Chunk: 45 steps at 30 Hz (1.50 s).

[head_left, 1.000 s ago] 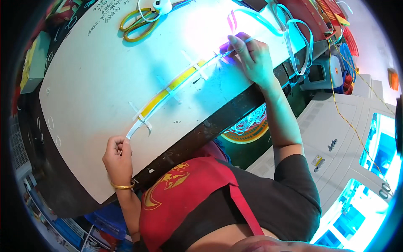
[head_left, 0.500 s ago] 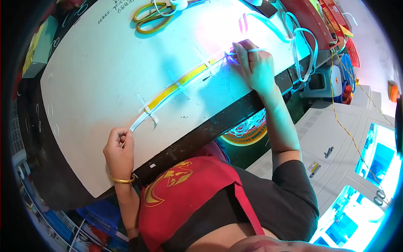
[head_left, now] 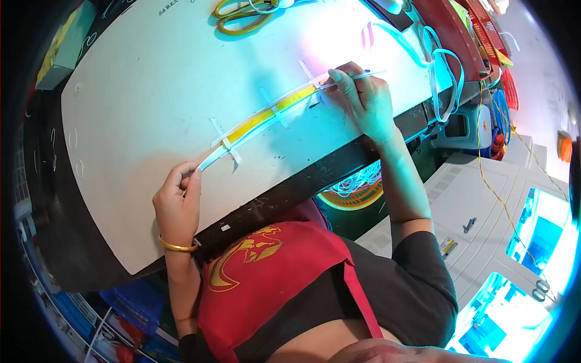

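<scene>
A long flexible strip (head_left: 266, 116), white at the edges and yellow along its middle, lies across a white board (head_left: 139, 85). Several short pieces of white tape (head_left: 225, 143) hold it down. My left hand (head_left: 177, 202) pinches the strip's near end between thumb and fingers, a gold bangle on the wrist. My right hand (head_left: 363, 100) presses the strip's far end against the board, fingers curled around it, with the strip's thin white tip sticking out past the fingers.
Yellow-handled scissors (head_left: 242, 13) lie at the board's far edge. Loops of pale blue-white strip (head_left: 445, 72) hang off the right end of the bench. A glowing coil (head_left: 354, 184) sits under the bench, and white cabinets (head_left: 484, 199) stand to the right.
My left hand has slid a little up along the strip's near end. My right hand stays at the far end, gripping it. The view has shifted slightly.
</scene>
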Motion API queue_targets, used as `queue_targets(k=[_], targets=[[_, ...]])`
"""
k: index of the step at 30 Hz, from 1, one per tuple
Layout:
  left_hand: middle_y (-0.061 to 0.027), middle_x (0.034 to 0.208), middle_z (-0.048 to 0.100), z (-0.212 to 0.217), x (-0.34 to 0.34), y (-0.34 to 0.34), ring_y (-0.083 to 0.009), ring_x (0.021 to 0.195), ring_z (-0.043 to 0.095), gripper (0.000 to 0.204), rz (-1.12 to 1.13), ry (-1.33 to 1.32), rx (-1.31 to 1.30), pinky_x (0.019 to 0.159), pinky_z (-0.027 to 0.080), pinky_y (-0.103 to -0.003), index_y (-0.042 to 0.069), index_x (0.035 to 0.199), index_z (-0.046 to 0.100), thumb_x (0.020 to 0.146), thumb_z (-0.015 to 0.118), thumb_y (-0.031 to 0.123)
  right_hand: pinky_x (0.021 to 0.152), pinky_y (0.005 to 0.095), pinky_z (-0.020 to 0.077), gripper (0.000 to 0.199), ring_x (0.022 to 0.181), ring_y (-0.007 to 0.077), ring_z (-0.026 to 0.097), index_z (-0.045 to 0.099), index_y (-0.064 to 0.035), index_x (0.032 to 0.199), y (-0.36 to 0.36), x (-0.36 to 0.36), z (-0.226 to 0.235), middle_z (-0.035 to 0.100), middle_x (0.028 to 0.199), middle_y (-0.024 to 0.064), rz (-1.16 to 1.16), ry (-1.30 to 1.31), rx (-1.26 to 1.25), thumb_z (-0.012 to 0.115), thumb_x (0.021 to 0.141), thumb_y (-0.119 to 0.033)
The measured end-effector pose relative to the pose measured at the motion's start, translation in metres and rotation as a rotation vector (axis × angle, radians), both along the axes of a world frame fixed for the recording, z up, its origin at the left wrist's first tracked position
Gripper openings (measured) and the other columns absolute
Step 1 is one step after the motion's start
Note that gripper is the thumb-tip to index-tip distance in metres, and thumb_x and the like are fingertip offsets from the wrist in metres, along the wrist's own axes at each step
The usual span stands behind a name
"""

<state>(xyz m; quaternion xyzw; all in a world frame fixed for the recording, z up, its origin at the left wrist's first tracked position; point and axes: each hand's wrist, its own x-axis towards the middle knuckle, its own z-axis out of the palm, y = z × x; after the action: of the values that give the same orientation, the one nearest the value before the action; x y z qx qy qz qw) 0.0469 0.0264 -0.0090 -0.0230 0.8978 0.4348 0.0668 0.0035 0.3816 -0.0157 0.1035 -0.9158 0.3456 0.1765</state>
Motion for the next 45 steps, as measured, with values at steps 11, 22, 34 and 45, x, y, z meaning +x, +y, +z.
queue_targets(k=[11,22,34,45], targets=[[-0.0013,0.062,0.051,-0.002,-0.001,-0.002,-0.0073,0.057,0.045,0.01,-0.021,0.017,-0.004,0.053,0.041,-0.025,0.001,0.098,0.066,0.091,0.065,0.008,0.055,0.0368,0.051,0.019,0.056,0.0242,0.065,0.065,-0.0058,0.093,-0.022,0.001,-0.001,0.066,0.067,0.0063,0.083,-0.014,-0.016,0.061,0.095,-0.025],[-0.0017,0.061,0.05,0.0,-0.001,-0.001,-0.0075,0.057,0.044,0.009,-0.024,0.02,0.025,0.053,0.04,-0.025,0.001,0.096,0.066,0.09,0.065,0.008,0.056,0.0358,0.0518,0.018,0.059,0.0255,0.066,0.063,-0.006,0.097,-0.029,-0.003,0.001,0.068,0.075,0.0055,0.129,-0.009,0.133,0.059,0.096,-0.023],[-0.0035,0.061,0.049,0.0,-0.001,-0.002,-0.0091,0.055,0.044,0.008,-0.028,0.033,0.033,0.052,0.04,-0.026,0.002,0.095,0.066,0.09,0.064,0.008,0.053,0.0363,0.0506,0.018,0.059,0.0267,0.066,0.062,-0.0045,0.091,-0.045,0.003,0.0,0.066,0.072,0.0099,0.072,0.09,0.182,0.06,0.097,-0.022],[-0.0063,0.059,0.054,0.002,-0.004,-0.003,-0.0112,0.051,0.047,0.008,-0.042,0.019,0.05,0.05,0.04,-0.028,0.002,0.092,0.065,0.09,0.064,0.01,0.055,0.0366,0.0507,0.013,0.06,0.0273,0.066,0.063,-0.0068,0.091,-0.062,0.005,0.003,0.065,0.068,0.009,0.11,0.029,0.156,0.061,0.096,-0.019]])
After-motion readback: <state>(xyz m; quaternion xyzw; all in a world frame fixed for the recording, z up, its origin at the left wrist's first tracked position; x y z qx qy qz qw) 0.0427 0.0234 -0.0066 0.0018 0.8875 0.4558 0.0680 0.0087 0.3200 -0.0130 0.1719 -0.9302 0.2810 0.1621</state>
